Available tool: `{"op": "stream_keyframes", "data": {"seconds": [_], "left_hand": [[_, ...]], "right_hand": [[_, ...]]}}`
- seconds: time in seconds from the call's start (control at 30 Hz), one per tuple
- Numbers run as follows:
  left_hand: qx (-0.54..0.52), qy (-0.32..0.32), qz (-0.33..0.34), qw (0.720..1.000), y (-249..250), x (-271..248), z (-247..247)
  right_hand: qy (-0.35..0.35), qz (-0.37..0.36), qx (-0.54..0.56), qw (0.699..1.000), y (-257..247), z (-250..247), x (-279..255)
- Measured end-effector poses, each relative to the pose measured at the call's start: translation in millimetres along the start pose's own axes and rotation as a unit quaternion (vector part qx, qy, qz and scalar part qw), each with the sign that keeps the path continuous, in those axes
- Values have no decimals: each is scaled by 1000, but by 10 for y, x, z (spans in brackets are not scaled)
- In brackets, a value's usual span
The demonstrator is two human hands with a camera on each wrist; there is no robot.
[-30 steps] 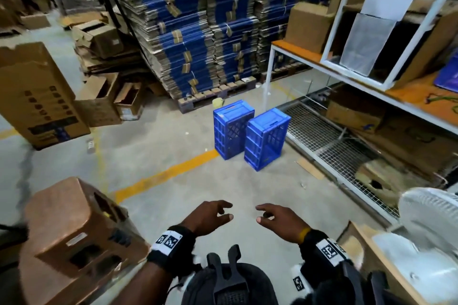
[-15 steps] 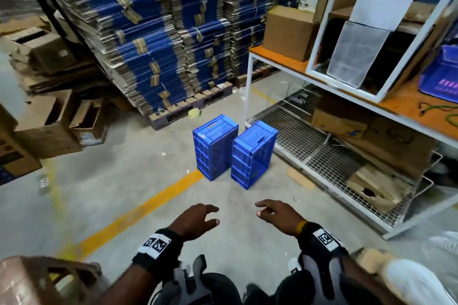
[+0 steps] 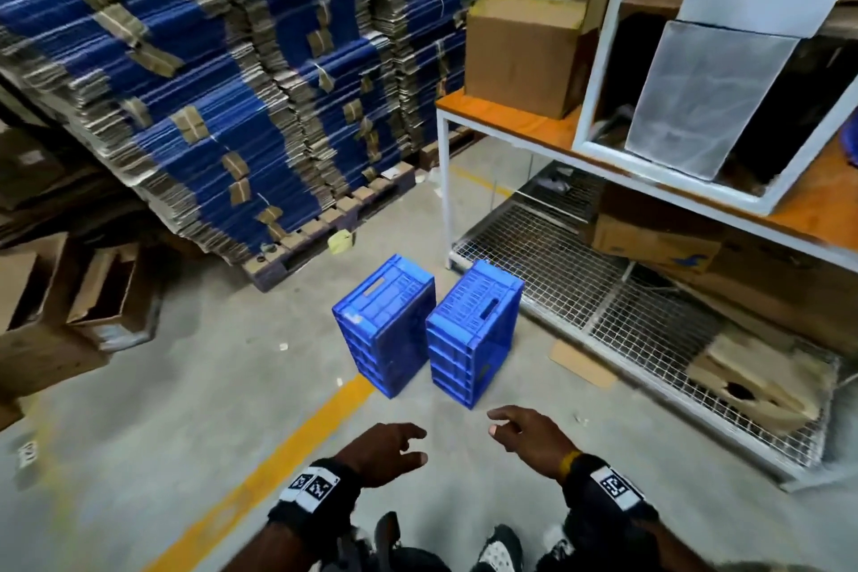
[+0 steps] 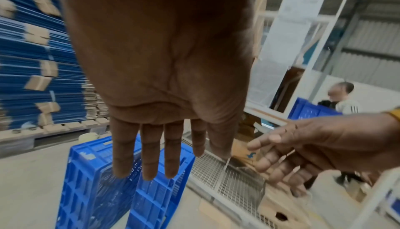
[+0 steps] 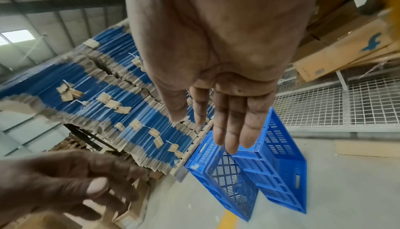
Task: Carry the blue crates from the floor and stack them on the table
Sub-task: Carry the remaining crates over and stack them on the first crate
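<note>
Two blue slatted crates stand on end side by side on the concrete floor, the left crate (image 3: 385, 320) (image 4: 90, 184) (image 5: 220, 178) and the right crate (image 3: 473, 330) (image 4: 155, 198) (image 5: 279, 164). Both hands hover empty a short way in front of them. My left hand (image 3: 394, 451) (image 4: 160, 148) has its fingers straight and spread. My right hand (image 3: 515, 425) (image 5: 225, 121) is likewise relaxed, fingers extended toward the crates. Neither hand touches a crate. The orange-topped table (image 3: 524, 125) with a white frame stands to the right, behind the crates.
A tall pallet of flattened blue cartons (image 3: 209, 84) rises behind the crates. A cardboard box (image 3: 520, 56) sits on the table's corner. Wire mesh shelf (image 3: 603, 307) under the table holds cardboard. Open boxes (image 3: 93, 293) lie left. A person (image 4: 344, 99) stands beyond the table.
The view has closed in on the two crates, which now sit larger and nearer the hands. Both hands stay empty and outstretched.
</note>
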State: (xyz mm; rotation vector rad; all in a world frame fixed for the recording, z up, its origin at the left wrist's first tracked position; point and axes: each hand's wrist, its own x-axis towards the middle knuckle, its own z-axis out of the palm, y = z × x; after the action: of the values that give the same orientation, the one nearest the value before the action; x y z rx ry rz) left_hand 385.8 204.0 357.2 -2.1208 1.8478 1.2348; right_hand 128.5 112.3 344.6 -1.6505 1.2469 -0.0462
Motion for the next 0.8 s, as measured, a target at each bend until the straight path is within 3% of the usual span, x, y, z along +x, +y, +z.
{"op": "stream_keyframes", "data": {"seconds": [0.27, 0.47, 0.67, 0.8], "left_hand": [[32, -19, 12, 999, 88, 1222, -748], [47, -57, 8, 997, -99, 2301, -1047], [66, -88, 28, 994, -327, 3632, -1165], [55, -68, 25, 996, -423, 4358, -1203]], "right_hand": [[12, 50, -18, 998, -173, -502, 1066], [2, 77, -25, 997, -210, -708, 1767], [36, 122, -19, 992, -4, -658, 2718], [75, 158, 18, 984, 175, -545, 3411]]}}
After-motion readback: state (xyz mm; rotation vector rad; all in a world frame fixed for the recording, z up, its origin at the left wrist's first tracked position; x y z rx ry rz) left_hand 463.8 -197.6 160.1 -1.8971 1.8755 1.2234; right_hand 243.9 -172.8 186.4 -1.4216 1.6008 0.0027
